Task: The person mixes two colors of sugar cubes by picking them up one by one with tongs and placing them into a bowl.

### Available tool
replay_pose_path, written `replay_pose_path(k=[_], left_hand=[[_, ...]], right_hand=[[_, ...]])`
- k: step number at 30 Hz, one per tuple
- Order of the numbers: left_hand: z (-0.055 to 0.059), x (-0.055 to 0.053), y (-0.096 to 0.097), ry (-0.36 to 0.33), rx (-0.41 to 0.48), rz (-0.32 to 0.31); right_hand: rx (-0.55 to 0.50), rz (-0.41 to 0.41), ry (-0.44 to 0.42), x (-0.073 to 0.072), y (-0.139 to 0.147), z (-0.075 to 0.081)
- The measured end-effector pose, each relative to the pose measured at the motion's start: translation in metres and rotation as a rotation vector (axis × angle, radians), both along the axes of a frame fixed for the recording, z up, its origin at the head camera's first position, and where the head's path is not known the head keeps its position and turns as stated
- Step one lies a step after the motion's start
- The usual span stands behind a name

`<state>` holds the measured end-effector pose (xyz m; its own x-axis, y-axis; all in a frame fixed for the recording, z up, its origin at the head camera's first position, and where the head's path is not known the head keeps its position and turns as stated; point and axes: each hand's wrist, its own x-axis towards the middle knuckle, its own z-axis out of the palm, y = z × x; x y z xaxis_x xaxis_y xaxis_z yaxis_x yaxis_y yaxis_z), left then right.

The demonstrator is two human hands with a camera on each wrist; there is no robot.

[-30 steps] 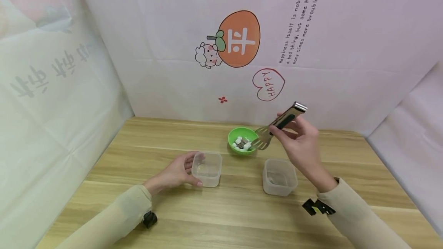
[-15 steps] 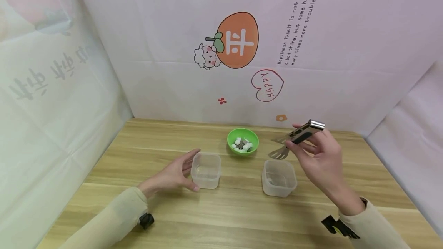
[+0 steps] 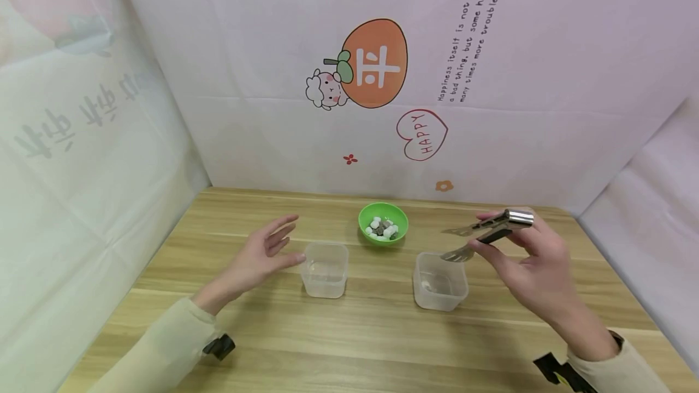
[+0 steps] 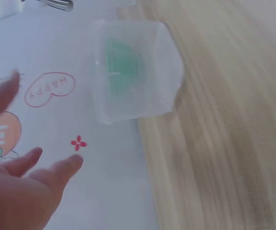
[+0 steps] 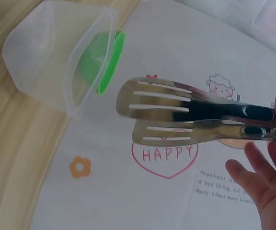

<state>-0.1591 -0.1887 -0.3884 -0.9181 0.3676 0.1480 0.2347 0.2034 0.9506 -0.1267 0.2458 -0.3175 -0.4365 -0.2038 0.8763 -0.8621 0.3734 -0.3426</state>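
Note:
My right hand (image 3: 537, 265) holds metal tongs (image 5: 157, 108) with slotted ends and dark grips, thumb on one side and fingers on the other. The tong ends are apart with nothing between them, above the far right rim of the right clear plastic container (image 3: 440, 296). My left hand (image 3: 253, 262) is beside the left clear plastic container (image 3: 324, 287), fingers spread and holding nothing; in the left wrist view the fingers (image 4: 63, 170) stand apart from that container. Behind both containers stands a green bowl (image 3: 367, 214) with small white and grey-brown pieces (image 3: 382, 229) in it.
The wooden table (image 3: 349, 344) runs back to a printed white cloth wall (image 3: 262, 138), with cloth also at the left and right sides. Both containers stand in front of the bowl, with bare wood between them.
My right hand has carried the tongs rightward and toward me, from the green bowl to the right container. My left hand has let go of the left container and drawn back to the left.

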Motion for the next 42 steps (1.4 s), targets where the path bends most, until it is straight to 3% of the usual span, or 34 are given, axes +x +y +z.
replay_pose_path(k=[4, 7, 14, 20, 23, 27, 29, 31, 37, 40, 42], left_hand=[[0.007, 0.007, 0.0, 0.048, 0.03, 0.063], [0.012, 0.012, 0.0, 0.072, 0.058, 0.079], [0.019, 0.02, 0.001, 0.106, 0.085, 0.087], [0.019, 0.024, 0.001, 0.106, 0.102, 0.098], [0.018, 0.025, 0.002, 0.112, 0.109, 0.102], [0.018, 0.026, 0.004, 0.12, 0.118, 0.1], [0.018, 0.027, 0.004, 0.125, 0.118, 0.095], [0.018, 0.027, 0.004, 0.125, 0.118, 0.089], [0.018, 0.027, 0.005, 0.122, 0.125, 0.066], [0.019, 0.027, 0.005, 0.124, 0.133, 0.066], [0.019, 0.027, 0.006, 0.127, 0.133, 0.075]], right_hand=[[0.034, -0.026, 0.106, 0.005, 0.002, 0.01], [0.079, -0.045, 0.104, 0.008, 0.008, 0.012], [0.156, 0.014, -0.022, 0.011, 0.023, 0.002], [0.089, 0.033, -0.206, 0.016, 0.032, -0.012], [-0.027, 0.203, -0.338, 0.017, 0.034, -0.015], [-0.176, 0.538, -0.434, 0.016, 0.036, -0.019], [-0.215, 0.644, -0.461, 0.014, 0.037, -0.021], [-0.254, 0.695, -0.51, 0.013, 0.037, -0.023], [-0.354, 0.695, -0.673, 0.015, 0.04, -0.035], [-0.372, 0.614, -0.745, 0.019, 0.04, -0.039], [-0.375, 0.517, -0.791, 0.021, 0.039, -0.042]])
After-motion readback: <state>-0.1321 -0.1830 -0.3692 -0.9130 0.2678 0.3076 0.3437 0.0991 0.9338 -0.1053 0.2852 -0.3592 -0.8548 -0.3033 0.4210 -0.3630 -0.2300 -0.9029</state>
